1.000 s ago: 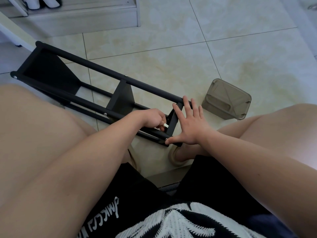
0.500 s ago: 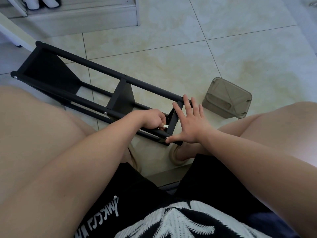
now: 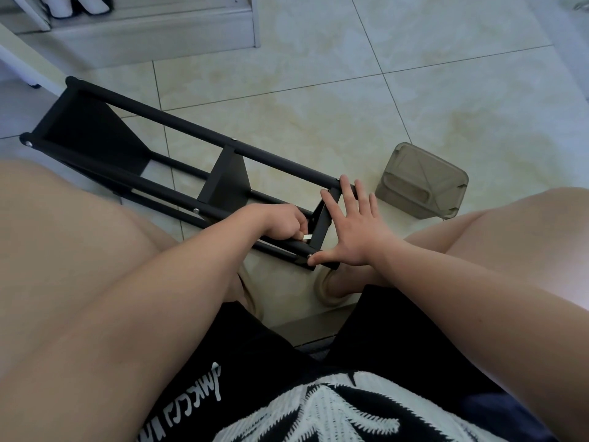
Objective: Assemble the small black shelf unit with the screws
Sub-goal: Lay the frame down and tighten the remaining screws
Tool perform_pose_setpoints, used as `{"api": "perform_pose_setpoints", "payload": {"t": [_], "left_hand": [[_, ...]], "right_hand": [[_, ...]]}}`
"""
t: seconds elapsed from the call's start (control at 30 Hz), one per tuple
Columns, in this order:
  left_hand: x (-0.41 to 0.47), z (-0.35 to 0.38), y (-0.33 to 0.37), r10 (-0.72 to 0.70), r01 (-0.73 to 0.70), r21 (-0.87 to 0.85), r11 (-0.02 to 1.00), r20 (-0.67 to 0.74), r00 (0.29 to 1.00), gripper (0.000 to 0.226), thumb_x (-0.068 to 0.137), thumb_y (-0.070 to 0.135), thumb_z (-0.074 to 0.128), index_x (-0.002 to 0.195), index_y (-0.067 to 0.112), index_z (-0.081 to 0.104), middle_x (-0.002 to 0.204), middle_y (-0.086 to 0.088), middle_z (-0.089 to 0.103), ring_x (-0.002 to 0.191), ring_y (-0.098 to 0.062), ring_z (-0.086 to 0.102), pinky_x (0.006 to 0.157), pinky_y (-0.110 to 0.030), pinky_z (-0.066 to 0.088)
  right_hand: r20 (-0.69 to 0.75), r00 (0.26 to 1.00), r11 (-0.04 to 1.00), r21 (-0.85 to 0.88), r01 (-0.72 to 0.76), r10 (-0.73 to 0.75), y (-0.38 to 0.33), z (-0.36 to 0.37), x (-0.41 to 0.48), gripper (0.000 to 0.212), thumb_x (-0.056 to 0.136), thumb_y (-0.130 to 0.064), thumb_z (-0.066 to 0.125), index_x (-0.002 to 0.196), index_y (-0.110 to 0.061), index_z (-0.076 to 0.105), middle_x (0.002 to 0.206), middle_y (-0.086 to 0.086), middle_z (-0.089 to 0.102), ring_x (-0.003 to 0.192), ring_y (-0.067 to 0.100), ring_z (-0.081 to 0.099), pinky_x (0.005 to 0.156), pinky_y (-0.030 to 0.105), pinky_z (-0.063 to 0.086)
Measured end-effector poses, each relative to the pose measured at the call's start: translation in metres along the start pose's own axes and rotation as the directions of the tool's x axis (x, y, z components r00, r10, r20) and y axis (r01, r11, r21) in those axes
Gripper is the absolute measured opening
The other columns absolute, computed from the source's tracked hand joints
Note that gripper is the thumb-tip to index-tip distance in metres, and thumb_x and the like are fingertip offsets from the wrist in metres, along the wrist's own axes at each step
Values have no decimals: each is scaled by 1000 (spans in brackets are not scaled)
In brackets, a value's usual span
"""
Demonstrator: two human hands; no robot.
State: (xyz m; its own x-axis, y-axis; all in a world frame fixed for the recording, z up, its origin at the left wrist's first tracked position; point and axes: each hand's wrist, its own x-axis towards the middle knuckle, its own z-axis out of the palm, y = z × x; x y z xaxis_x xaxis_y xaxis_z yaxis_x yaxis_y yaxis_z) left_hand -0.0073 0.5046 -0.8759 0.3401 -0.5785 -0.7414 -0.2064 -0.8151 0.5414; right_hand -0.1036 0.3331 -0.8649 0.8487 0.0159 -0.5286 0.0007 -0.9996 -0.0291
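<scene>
The floor (image 3: 414, 106) was glossy beige tile with thin grey grout lines; along its far edge, upper left, stood the pale grey base of a low cabinet (image 3: 143, 30), and a white slanted board (image 3: 28, 62) crossed the left corner. A translucent grey-brown plastic container (image 3: 420, 180) lay tipped on the tiles, just beside the near end of the black shelf unit (image 3: 226, 183). The unit lay on its side on the floor between the seated person's bare legs, its long rods running from the upper left towards the hands; small silver screw heads (image 3: 196, 211) showed on the rods. A beige slipper (image 3: 331, 291) sat on the floor just below the unit's near corner.

The left hand (image 3: 280, 223) was curled into a fist inside the frame at the near end panel, gripping a small pale tool (image 3: 306, 238) whose tip poked out against the panel; the right hand (image 3: 357, 234) was spread flat with straight fingers against the outside of that panel, its thumb (image 3: 322, 258) touching the screw at the near rod's end.

Compared with a second earlier, little had changed; both hands kept their places on the end panel, the unit and container had not shifted, and only the pale tip at the left fist showed slightly more.
</scene>
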Motion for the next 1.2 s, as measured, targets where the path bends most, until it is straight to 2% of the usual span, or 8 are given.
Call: {"api": "perform_pose_setpoints", "payload": {"t": [0.23, 0.4, 0.53, 0.6, 0.67, 0.8, 0.87, 1.2], "left_hand": [[1, 1, 0, 4, -14, -40, 999, -216, 976, 13, 99, 18, 54, 92, 25, 64, 77, 13, 67, 76, -4, 61, 70, -25, 43], [0, 1, 1, 39, -50, -47, 998, -198, 979, 13, 93, 13, 64, 98, 17, 75, 76, 10, 71, 75, -6, 65, 78, -24, 49], [2, 0, 1, 44, -54, -46, 997, -196, 980, 13, 90, 13, 68, 100, 16, 75, 82, 8, 72, 83, -10, 67, 82, -26, 51], [4, 0, 2, 43, -53, -47, 997, -195, 980, 12, 91, 14, 66, 98, 20, 74, 82, 13, 67, 85, -10, 63, 80, -25, 47], [5, 0, 4, 31, -53, -108, 993, -188, 982, 11, 94, 17, 63, 91, 25, 69, 83, 17, 62, 86, -8, 59, 80, -24, 43], [5, 1, 7, -45, -33, -383, 923, -194, 980, 16, 97, 16, 59, 85, 24, 65, 92, 4, 72, 87, -11, 67, 78, -31, 51], [5, 3, 10, -66, -30, -461, 887, -191, 979, 16, 98, 15, 56, 87, 23, 64, 89, 4, 74, 83, -10, 68, 75, -30, 50], [8, 6, 9, -145, -24, -575, 818, -246, 958, 13, 98, 25, 58, 89, 21, 66, 81, 6, 74, 78, -11, 71, 67, -27, 46]], "right_hand": [[12, 1000, 1000, 15, 0, 0, 3, -2, 3, 147, 42, -107, 29, 158, -31, -20, 160, 13, -38, 148, 41, -31, 122, 58, -9], [8, 1000, 1000, 12, 3, -3, 3, -2, 3, 147, 43, -106, 30, 158, -31, -19, 160, 13, -38, 148, 41, -31, 123, 59, -8], [11, 1000, 1000, 9, 1, -1, 3, -3, 1, 146, 45, -105, 32, 158, -30, -20, 160, 13, -38, 148, 41, -31, 123, 59, -7], [15, 1000, 1000, 7, 0, 0, 3, -4, 1, 145, 46, -105, 34, 158, -30, -20, 160, 14, -38, 148, 42, -31, 123, 59, -7], [15, 1000, 1000, 8, 1, -2, 3, -4, 1, 145, 46, -105, 34, 158, -30, -21, 160, 14, -38, 148, 42, -31, 123, 59, -7], [14, 1000, 1000, 10, 2, -2, 3, -4, 1, 146, 45, -105, 33, 158, -30, -21, 160, 14, -37, 148, 42, -31, 123, 59, -7], [9, 1000, 1000, 7, 2, -2, 3, -4, 1, 146, 45, -105, 32, 158, -30, -20, 160, 14, -37, 148, 42, -30, 123, 59, -6], [5, 1000, 1000, 7, 6, -6, 2, -4, 1, 144, 50, -105, 39, 158, -30, -19, 161, 14, -37, 148, 41, -31, 123, 59, -5]]}}
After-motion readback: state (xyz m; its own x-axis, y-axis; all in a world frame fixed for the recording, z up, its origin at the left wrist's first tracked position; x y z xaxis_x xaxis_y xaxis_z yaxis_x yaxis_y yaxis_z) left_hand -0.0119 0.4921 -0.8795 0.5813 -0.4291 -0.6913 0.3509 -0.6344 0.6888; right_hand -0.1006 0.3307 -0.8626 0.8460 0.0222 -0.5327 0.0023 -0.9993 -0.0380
